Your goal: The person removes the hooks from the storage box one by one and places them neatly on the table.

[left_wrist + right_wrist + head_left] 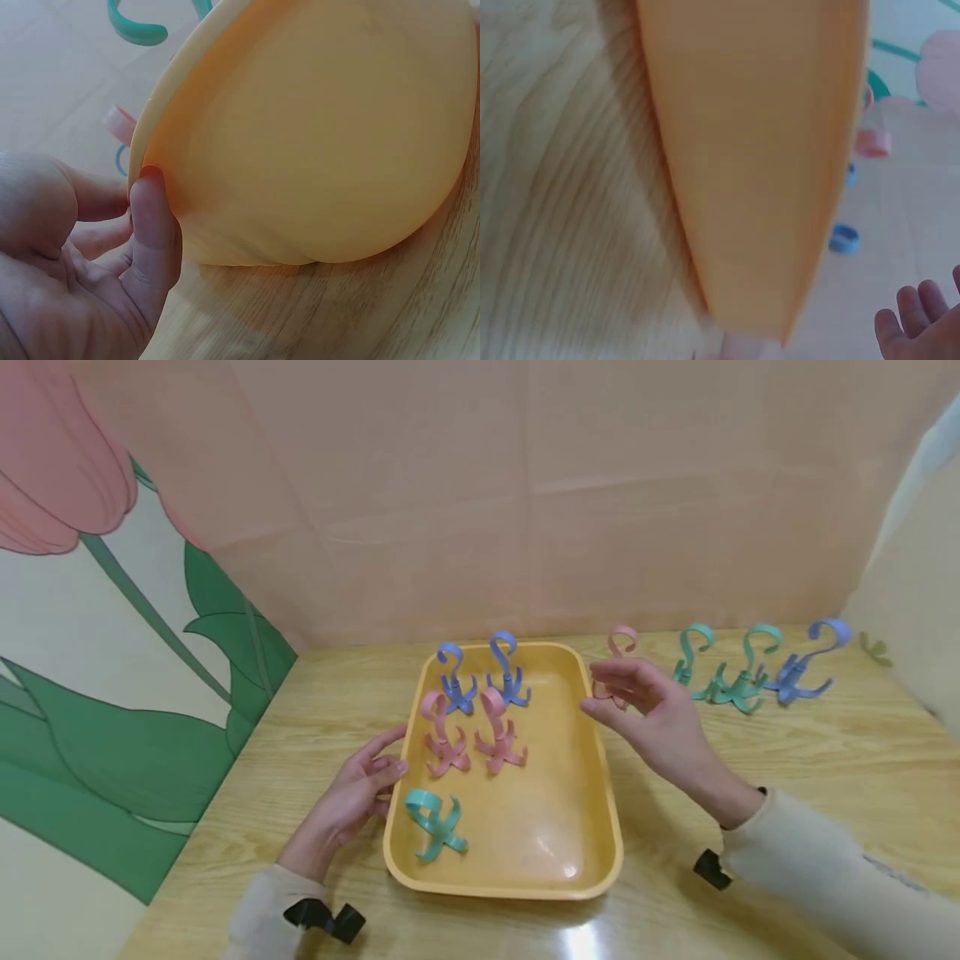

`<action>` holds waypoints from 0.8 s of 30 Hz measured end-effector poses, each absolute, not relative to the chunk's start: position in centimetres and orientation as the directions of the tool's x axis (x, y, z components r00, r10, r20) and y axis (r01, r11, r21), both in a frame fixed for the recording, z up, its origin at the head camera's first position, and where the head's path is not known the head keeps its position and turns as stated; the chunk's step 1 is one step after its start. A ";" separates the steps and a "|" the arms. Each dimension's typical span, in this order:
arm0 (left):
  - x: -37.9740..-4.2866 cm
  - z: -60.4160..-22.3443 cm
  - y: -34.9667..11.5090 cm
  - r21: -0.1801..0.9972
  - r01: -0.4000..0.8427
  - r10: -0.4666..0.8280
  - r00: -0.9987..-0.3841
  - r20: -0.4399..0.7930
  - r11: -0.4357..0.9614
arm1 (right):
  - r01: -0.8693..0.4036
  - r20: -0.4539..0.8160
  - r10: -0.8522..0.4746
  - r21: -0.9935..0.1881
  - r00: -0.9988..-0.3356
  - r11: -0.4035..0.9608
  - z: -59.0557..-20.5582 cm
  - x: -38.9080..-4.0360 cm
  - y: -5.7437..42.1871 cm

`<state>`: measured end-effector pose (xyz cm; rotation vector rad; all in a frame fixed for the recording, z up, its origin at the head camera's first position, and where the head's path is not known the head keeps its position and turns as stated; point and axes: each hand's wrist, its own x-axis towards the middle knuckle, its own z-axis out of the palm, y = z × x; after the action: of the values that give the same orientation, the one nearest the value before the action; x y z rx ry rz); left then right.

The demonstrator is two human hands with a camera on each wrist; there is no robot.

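Observation:
My left hand grips the left rim of a yellow plastic tray, its thumb at the edge. The left wrist view shows that hand pinching the tray's rim. In the tray stand two blue claw hooks, two pink claw hooks and a green claw hook. My right hand hovers by the tray's right rim with fingers apart and nothing held; in the right wrist view the fingers are empty. A pink claw hook stands behind it, partly hidden.
Right of the tray, two green claw hooks and a blue claw hook stand in a row on the wooden table. A pinkish cloth-like backdrop rises behind the table. Printed tulips cover the left side.

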<state>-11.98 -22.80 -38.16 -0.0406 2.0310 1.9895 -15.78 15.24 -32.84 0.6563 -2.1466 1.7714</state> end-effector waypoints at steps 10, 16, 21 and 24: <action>-11.9 -38.2 -22.8 0.973 -0.227 0.178 -0.956 -0.232 0.049 | -0.434 0.395 -0.289 -0.897 -0.872 0.085 -33.9 -16.8 10.7; -11.9 -38.2 -22.8 0.972 -0.231 0.175 -0.956 -0.237 0.053 | -0.393 0.353 -0.360 -0.919 -0.864 0.042 -34.2 -17.8 8.6; -11.8 -38.1 -22.7 0.971 -0.233 0.163 -0.957 -0.239 0.056 | -0.380 0.334 -0.399 -0.924 -0.854 0.040 -34.7 -18.7 7.3; -11.8 -38.1 -22.6 0.969 -0.239 0.153 -0.957 -0.245 0.059 | -0.389 0.333 -0.410 -0.920 -0.849 0.057 -35.1 -19.1 6.7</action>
<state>-11.78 -22.62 -38.06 -0.0866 2.0574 1.9769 -19.12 6.72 -35.07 0.8682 -2.2967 1.9874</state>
